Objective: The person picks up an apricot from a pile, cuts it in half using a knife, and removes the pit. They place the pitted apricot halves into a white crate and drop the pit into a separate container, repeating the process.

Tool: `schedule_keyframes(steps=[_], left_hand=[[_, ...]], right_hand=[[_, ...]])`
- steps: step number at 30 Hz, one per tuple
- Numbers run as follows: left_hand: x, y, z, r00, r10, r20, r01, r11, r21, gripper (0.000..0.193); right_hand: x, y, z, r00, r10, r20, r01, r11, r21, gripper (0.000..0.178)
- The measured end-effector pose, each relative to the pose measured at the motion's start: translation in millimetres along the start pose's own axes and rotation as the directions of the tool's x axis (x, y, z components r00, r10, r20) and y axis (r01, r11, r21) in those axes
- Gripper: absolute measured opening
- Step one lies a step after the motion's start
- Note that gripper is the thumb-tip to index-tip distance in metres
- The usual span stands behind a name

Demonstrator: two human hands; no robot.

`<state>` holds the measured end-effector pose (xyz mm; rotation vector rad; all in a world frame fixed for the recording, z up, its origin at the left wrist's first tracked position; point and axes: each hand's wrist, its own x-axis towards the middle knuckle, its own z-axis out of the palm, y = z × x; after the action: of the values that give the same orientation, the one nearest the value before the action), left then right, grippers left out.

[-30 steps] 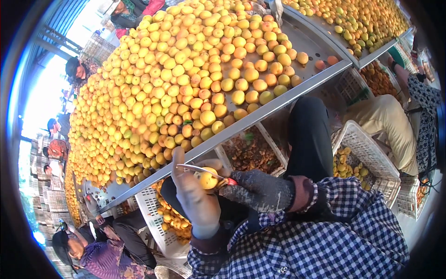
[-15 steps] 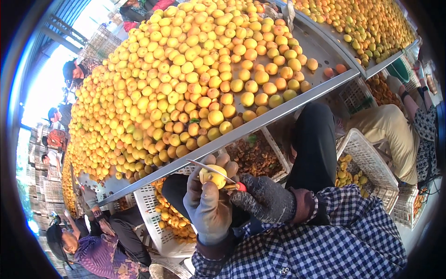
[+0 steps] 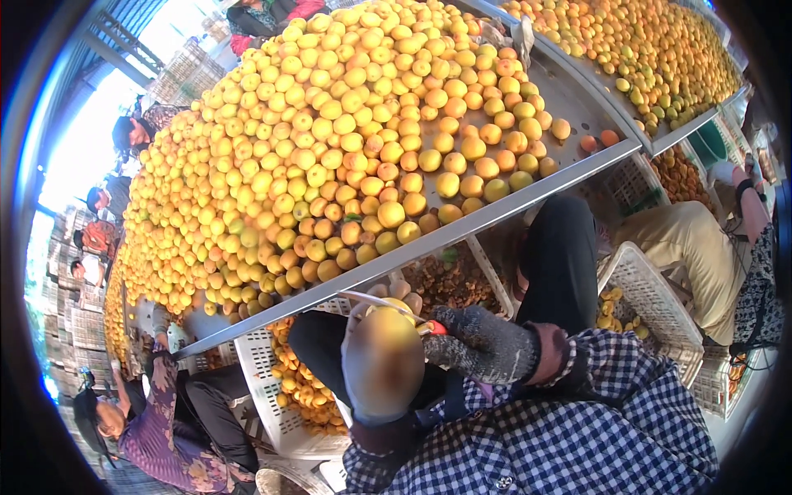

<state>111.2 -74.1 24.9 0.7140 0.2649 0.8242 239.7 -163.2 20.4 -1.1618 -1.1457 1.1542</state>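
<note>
My left hand (image 3: 371, 396), in a pale stained glove, holds a yellow apricot (image 3: 398, 307) up in front of my lap. A blurred patch covers most of that hand and the lower part of the fruit. My right hand (image 3: 487, 342), in a dark grey knitted glove, is closed on a small knife (image 3: 434, 327) with a red handle. The knife's thin blade lies across the top of the apricot and points to the left. Just beyond both hands runs the metal rim of a sorting table (image 3: 462, 225), heaped with whole apricots (image 3: 313, 165).
Halved apricots lie in a white plastic crate (image 3: 276, 404) left of my knees. Another white crate (image 3: 652, 285) stands at my right, and a crate of dark brownish pieces (image 3: 454, 280) is under the table edge. Co-workers (image 3: 169, 437) sit close on both sides.
The view has shifted slightly. The knife remains across the apricot in my left hand. At the left, the co-worker's arm has moved up toward the table edge.
</note>
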Motion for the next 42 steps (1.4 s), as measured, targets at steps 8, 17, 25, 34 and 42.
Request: schedule_keyframes(steps=[8, 17, 25, 34, 42], left_hand=[[8, 27, -14, 0.995, -0.081, 0.06, 0.066, 0.974, 0.216, 0.029], [3, -1, -18, 0.999, 0.01, -0.034, -0.005, 0.992, 0.124, 0.048], [17, 43, -26, 0.987, -0.148, 0.061, 0.116, 0.926, 0.359, 0.047], [9, -2, -30, 0.977, 0.04, -0.21, -0.039, 0.999, 0.008, 0.052], [22, 35, -27, 1.0, 0.028, 0.011, -0.03, 0.961, 0.276, 0.05]], right_hand=[[4, -10, -14, 0.987, 0.124, 0.097, -0.115, 0.989, -0.097, 0.031], [6, 17, 10, 0.993, -0.008, -0.118, 0.002, 0.999, -0.052, 0.031], [11, 4, -21, 0.955, 0.198, 0.222, -0.157, 0.969, -0.19, 0.03], [19, 14, 17, 0.996, -0.064, -0.063, 0.073, 0.987, 0.145, 0.027], [38, -24, -5, 0.986, 0.141, 0.086, -0.11, 0.949, -0.295, 0.026]])
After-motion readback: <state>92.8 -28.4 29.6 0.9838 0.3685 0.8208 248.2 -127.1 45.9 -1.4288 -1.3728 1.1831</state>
